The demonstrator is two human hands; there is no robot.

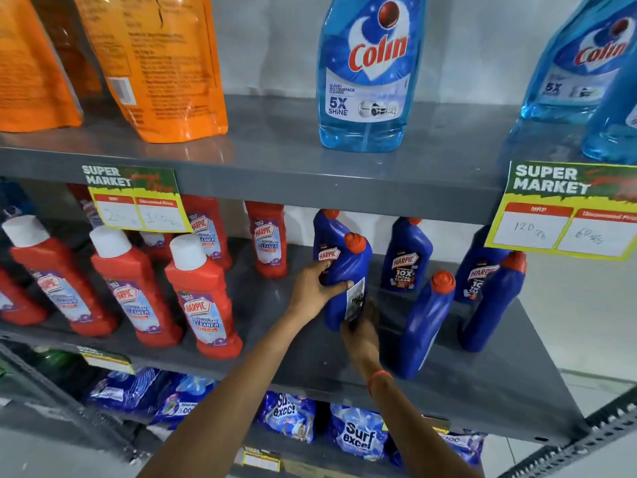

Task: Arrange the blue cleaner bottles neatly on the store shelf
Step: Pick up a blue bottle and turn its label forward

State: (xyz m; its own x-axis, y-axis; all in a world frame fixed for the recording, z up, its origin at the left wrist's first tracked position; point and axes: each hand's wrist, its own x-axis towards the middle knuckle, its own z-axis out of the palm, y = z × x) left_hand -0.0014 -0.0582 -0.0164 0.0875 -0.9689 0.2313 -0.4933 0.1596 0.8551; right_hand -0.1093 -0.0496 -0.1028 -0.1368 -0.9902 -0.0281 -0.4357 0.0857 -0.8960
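Several dark blue Harpic bottles with orange caps stand on the grey middle shelf (275, 353). Both hands hold one blue bottle (350, 270), its back label facing me. My left hand (315, 288) wraps its left side. My right hand (360, 334) grips its base from below. Directly behind it stands another blue bottle (325, 231), label forward. Further right are a blue bottle at the back (406, 255), one nearer the front (425, 326) turned away, and two more (493, 301) near the shelf's right end.
Red Harpic bathroom cleaner bottles (203, 298) fill the shelf's left half. Light blue Colin bottles (365, 74) and orange pouches (162, 63) stand on the upper shelf. Price tags (565, 215) hang from its edge. Surf Excel packets (358, 432) lie below.
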